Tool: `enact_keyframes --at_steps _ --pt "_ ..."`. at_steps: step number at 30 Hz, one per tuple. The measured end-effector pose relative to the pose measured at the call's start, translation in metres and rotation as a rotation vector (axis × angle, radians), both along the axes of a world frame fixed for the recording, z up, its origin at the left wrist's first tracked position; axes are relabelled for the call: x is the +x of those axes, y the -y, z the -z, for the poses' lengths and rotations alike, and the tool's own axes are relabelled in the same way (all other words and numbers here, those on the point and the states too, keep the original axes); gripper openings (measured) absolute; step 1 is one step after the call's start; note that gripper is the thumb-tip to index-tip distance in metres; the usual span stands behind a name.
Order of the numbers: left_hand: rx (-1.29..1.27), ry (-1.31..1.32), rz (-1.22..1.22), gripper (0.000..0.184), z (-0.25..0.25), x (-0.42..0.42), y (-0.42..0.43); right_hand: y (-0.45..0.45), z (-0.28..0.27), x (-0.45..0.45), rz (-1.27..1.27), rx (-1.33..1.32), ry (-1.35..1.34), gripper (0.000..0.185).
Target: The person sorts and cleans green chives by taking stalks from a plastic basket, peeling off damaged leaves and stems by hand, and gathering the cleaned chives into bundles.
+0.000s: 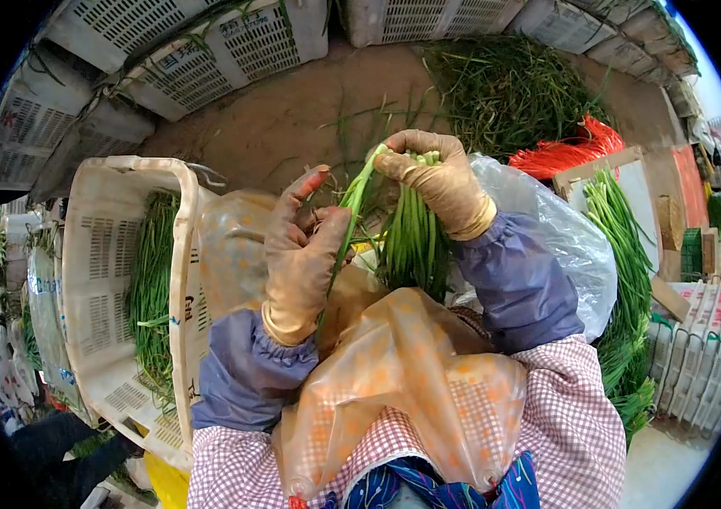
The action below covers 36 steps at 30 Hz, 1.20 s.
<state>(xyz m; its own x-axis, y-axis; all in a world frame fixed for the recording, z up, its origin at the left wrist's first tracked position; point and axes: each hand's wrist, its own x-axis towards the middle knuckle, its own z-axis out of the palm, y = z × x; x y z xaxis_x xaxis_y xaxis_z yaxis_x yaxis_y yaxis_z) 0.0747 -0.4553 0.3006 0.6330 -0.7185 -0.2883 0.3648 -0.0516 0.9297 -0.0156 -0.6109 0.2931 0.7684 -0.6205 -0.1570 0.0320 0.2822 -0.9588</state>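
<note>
My right hand (pixel 445 180), in a tan glove, is closed around the pale ends of a bunch of chives (pixel 414 242), whose green leaves hang down. Pinched at its fingertips is a lighter stalk (pixel 360 188) that slants down to the left. My left hand (pixel 303 246), also gloved, has its index finger raised and its thumb apart from it, with the slanting stalk running along the thumb. Its other fingers are partly hidden. Brownish scraps show between the left fingers. Under both hands lies an orange-patterned plastic apron (pixel 403 365) over my lap.
A white crate (pixel 182 288) holding long chives (pixel 153 293) stands at left. Heaped trimmings (pixel 505 93) and red ties (pixel 571 151) lie ahead. More chives (pixel 619 280) lie at right beside clear plastic (pixel 551 237). Stacked crates (pixel 263 51) line the back.
</note>
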Motion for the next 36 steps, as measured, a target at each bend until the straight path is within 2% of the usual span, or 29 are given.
enact_keyframes --at_steps 5,7,8,9,11,14,17,19,21,23,24,27,29,30,31,32,34,35,36 --pt "0.004 0.037 0.008 0.041 -0.002 0.003 -0.004 -0.001 0.0 -0.001 0.014 0.092 0.036 0.006" --pt "-0.039 0.089 -0.002 0.041 -0.001 0.004 -0.004 0.02 0.002 -0.003 0.164 -0.039 -0.024 0.007" --pt "-0.035 0.107 -0.019 0.041 0.0 0.004 -0.006 0.035 0.003 -0.005 0.298 0.113 0.113 0.009" --pt "-0.03 0.127 -0.036 0.042 0.001 0.005 -0.007 0.057 0.012 -0.013 0.287 0.156 0.197 0.014" --pt "-0.033 0.152 -0.032 0.041 0.004 0.007 -0.008 0.062 0.002 -0.022 0.144 0.19 0.068 0.018" --pt "-0.027 0.167 0.004 0.038 -0.002 0.003 -0.002 0.026 -0.009 -0.017 -0.063 0.025 -0.095 0.024" --pt "-0.038 0.167 0.057 0.035 0.004 -0.001 0.003 -0.002 -0.008 -0.006 -0.081 0.166 0.053 0.016" --pt "-0.057 0.169 0.087 0.032 0.003 -0.002 0.006 -0.004 -0.003 -0.003 -0.068 0.157 0.092 0.014" --pt "-0.081 -0.012 0.121 0.028 -0.006 -0.003 0.01 -0.003 -0.004 -0.003 -0.054 0.146 0.126 0.012" --pt "-0.129 0.012 0.128 0.021 -0.003 0.003 0.011 0.002 -0.01 -0.003 -0.058 0.133 0.111 0.011" --pt "-0.136 0.012 0.193 0.017 -0.003 0.008 0.012 0.008 -0.009 -0.005 -0.053 0.178 0.181 0.01" --pt "-0.099 0.088 0.317 0.009 -0.005 0.022 0.012 0.048 -0.025 -0.017 0.04 0.09 0.068 0.009" --pt "0.117 0.076 0.489 0.009 -0.011 0.029 0.002 0.085 -0.024 -0.029 0.176 -0.065 0.104 0.01" --pt "0.123 0.171 0.54 0.008 -0.008 0.034 -0.002 0.108 -0.018 -0.037 0.266 -0.115 0.121 0.009" --pt "0.138 0.141 0.608 0.008 -0.003 0.038 -0.009 0.123 -0.021 -0.044 0.363 -0.131 0.087 0.011" --pt "0.145 0.3 0.689 0.009 0.004 0.044 -0.017 0.141 -0.02 -0.051 0.44 -0.189 0.065 0.01" --pt "0.297 0.419 0.859 0.011 0.008 0.059 -0.032 0.169 -0.025 -0.072 0.532 -0.252 0.06 0.008" --pt "0.281 0.424 0.859 0.011 0.006 0.068 -0.037 0.171 -0.033 -0.079 0.529 -0.269 0.054 0.009" --pt "0.314 0.613 0.842 0.01 0.005 0.078 -0.04 0.169 -0.042 -0.085 0.478 -0.288 0.076 0.01"
